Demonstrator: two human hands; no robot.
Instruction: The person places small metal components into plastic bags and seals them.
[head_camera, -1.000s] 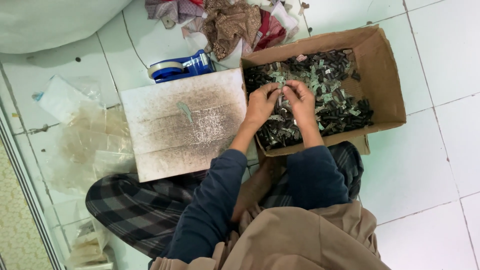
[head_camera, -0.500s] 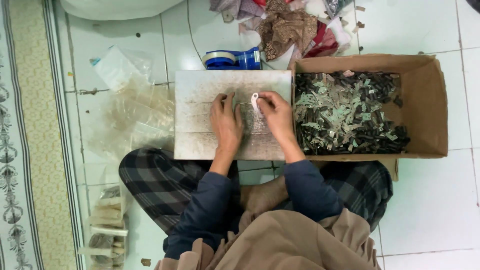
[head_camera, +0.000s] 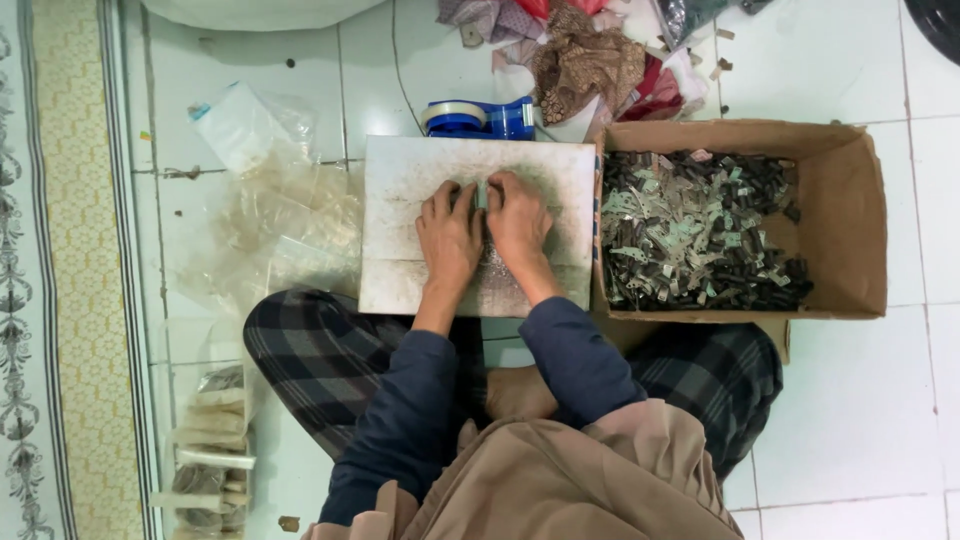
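Hands meet side by side on a worn white board (head_camera: 400, 215) that lies flat on the tiled floor (head_camera: 850, 400) before a seated person. The left hand (head_camera: 449, 238) lies palm down, fingers together and pointing away from the body, pressed onto the board. The right hand (head_camera: 519, 222) lies just beside it, touching it along the thumb side, fingers curled down onto the same spot. Between the two, at the fingertips, a small pale strip (head_camera: 481, 194) shows; whether either hand pinches it I cannot tell. A glittery patch (head_camera: 492, 268) marks the board near the wrists. Right of the board, touching its edge, stands an open cardboard box (head_camera: 850, 220) filled with a heap of small grey and dark pieces (head_camera: 690, 230). Beyond the board's far edge lies a blue tape dispenser (head_camera: 480, 118), and behind it a pile of cloth scraps (head_camera: 585, 60). Left of the board, clear plastic bags (head_camera: 270, 215) are strewn on the floor. Near the person's left knee more filled bags (head_camera: 205, 450) are stacked. The person sits cross-legged in checked trousers (head_camera: 320, 365) and dark blue sleeves (head_camera: 400, 420).
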